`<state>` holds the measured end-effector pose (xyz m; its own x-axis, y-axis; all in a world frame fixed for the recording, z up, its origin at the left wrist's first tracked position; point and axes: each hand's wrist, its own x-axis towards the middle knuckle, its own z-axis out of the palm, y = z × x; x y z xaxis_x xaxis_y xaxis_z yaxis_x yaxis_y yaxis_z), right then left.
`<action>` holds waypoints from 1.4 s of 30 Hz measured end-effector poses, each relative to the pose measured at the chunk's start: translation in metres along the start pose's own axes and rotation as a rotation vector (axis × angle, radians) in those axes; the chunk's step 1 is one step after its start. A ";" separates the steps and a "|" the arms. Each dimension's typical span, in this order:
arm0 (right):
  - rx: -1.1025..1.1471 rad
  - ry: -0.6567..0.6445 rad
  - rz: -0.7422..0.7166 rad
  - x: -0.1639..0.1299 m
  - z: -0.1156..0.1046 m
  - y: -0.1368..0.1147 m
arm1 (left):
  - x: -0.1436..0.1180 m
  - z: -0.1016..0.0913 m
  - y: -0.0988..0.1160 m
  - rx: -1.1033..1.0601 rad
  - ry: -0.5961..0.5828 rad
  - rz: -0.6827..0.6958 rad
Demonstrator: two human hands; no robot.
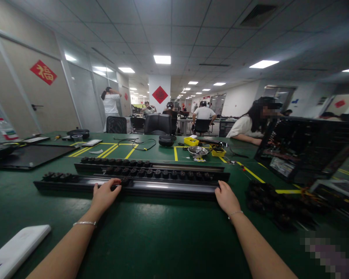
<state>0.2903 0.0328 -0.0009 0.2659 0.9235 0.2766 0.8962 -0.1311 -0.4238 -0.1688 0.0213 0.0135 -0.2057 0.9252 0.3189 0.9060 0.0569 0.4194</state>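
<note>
A long black metal channel lies across the green table in front of me, with several small black socket-like modules at its left end. My left hand is at the channel, thumb and fingers closed round another small black module sitting in it. My right hand grips the channel's right end, its fingertips over the rim. Directly behind lies a second black channel, and a row of similar modules runs alongside it. Their fine details are too dark to make out.
Loose black modules lie in a heap at right, near an open computer case. Farther back are a metal bowl, a yellow bin and cables. A white box lies front left. A co-worker sits at right.
</note>
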 end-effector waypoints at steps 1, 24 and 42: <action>0.001 0.001 -0.004 0.000 0.000 0.000 | 0.000 0.000 0.000 -0.002 0.001 0.008; 0.020 0.015 -0.005 0.001 0.002 0.002 | -0.001 -0.001 0.001 -0.017 -0.021 0.017; 0.013 0.020 -0.024 0.002 0.003 0.004 | -0.003 -0.001 0.004 -0.035 -0.051 0.047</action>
<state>0.2929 0.0352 -0.0047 0.2519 0.9189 0.3037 0.8976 -0.1045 -0.4283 -0.1654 0.0186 0.0156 -0.1434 0.9446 0.2953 0.9004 0.0007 0.4351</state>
